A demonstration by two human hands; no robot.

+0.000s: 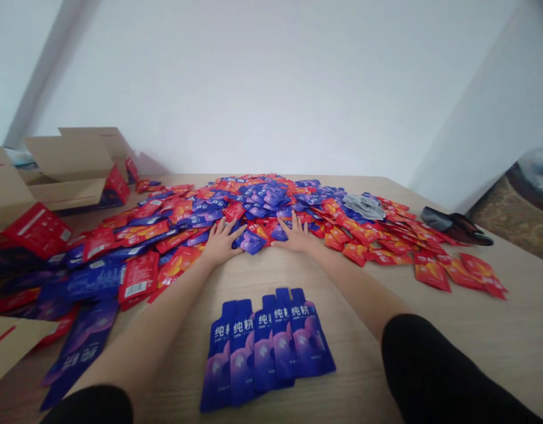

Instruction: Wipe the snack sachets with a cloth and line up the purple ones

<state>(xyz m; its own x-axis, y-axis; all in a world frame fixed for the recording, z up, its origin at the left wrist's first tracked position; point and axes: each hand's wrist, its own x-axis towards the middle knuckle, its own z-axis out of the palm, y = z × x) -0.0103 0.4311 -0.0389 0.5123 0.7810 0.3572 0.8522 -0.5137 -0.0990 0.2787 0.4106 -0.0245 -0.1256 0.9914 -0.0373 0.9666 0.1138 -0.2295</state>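
Observation:
Both arms reach forward to a wide heap of red and purple pouches (265, 197). My left hand (222, 240) lies with spread fingers at the heap's near edge, touching pouches. My right hand (295, 234) rests there too, its fingers apart, on the other side of a small purple pouch (250, 240). Neither hand grips anything that I can see. Closer to me, several purple pouches (265, 347) lie in an overlapping fan, printed sides up and narrow ends pointing away.
Open cardboard boxes (72, 159) stand at the left, with a red and blue box (30, 232) nearer. Right of the heap are loose red pouches (459, 272) and a dark glossy object (457, 227). Crumpled grey material (364, 206) lies on the heap. A white wall (271, 88) rises behind the table.

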